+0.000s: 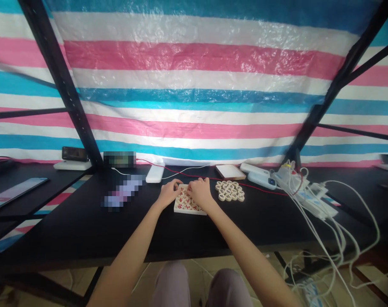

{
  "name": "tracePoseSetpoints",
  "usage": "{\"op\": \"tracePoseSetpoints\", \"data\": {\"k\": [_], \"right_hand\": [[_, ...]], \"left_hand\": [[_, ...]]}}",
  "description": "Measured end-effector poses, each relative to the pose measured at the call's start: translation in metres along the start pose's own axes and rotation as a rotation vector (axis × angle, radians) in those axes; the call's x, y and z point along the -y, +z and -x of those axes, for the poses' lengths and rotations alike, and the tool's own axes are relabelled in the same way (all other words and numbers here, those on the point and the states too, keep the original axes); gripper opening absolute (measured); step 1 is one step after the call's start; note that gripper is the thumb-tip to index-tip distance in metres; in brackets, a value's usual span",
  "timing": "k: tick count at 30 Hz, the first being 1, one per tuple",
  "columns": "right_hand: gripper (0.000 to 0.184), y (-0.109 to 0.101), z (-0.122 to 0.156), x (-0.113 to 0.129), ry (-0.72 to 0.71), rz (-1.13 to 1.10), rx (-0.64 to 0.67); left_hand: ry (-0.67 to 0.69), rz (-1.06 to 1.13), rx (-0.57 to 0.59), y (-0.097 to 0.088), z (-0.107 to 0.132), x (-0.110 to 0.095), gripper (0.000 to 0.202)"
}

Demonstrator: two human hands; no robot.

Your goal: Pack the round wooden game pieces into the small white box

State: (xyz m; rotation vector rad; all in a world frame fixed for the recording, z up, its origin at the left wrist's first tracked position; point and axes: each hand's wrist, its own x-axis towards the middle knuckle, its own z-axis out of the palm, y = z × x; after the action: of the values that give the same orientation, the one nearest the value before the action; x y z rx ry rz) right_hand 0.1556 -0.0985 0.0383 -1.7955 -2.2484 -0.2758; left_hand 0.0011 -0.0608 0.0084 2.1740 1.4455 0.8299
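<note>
A shallow white box [190, 212] sits on the black desk, holding round Chinese chess pieces [186, 207] with red characters. My left hand [170, 193] is curled around the box's far left corner, fingers bent over its rim. Over the far right part of the box is my right hand [198, 192], its fingers bent down among the pieces. Its fingertips are partly hidden, so whatever it pinches does not show. Right of the box, a flat cluster of Chinese chess pieces with dark characters [230, 191] lies on the desk.
A second shallow box [230, 172] lies behind the cluster. White power banks [154, 172] and a light blue device [262, 181] are near the back edge. A red cable [194, 175] crosses the desk. Tangled white cables and a power strip [304, 194] occupy the right.
</note>
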Motion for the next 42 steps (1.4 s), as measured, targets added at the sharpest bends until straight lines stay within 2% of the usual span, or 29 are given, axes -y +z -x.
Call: {"op": "tracePoseSetpoints", "data": {"k": [8,14,22,25,28,31,33,39,42], "right_hand": [[0.015,0.002,-0.009,0.010,0.077,-0.072,0.029],[0.014,0.007,-0.011,0.002,0.123,-0.213,0.076],[0.020,0.005,-0.017,-0.003,0.055,-0.409,0.142],[0.016,0.003,-0.023,-0.023,0.085,-0.576,0.071],[0.018,-0.001,-0.023,-0.064,0.207,-0.705,-0.049],[0.020,-0.002,-0.014,-0.102,0.360,-0.609,-0.078],[0.022,-0.001,-0.008,-0.115,0.418,-0.500,-0.068],[0.016,0.012,-0.010,-0.114,0.401,-0.274,-0.015],[0.014,0.016,-0.010,-0.116,0.406,-0.145,-0.065]], "left_hand": [[0.005,-0.054,-0.004,0.006,-0.006,0.004,0.022],[0.013,-0.107,-0.015,0.006,-0.004,0.000,0.024],[0.065,-0.112,-0.003,0.003,-0.001,0.000,0.024],[0.077,-0.096,-0.011,0.002,-0.002,0.002,0.024],[0.081,-0.099,0.009,0.002,-0.006,0.002,0.022],[0.080,-0.097,0.022,0.003,-0.009,0.001,0.022],[0.087,-0.097,0.019,0.004,-0.010,0.001,0.022],[0.091,-0.096,0.014,0.006,-0.011,0.004,0.022],[0.086,-0.089,0.018,0.006,-0.011,0.004,0.022]]}}
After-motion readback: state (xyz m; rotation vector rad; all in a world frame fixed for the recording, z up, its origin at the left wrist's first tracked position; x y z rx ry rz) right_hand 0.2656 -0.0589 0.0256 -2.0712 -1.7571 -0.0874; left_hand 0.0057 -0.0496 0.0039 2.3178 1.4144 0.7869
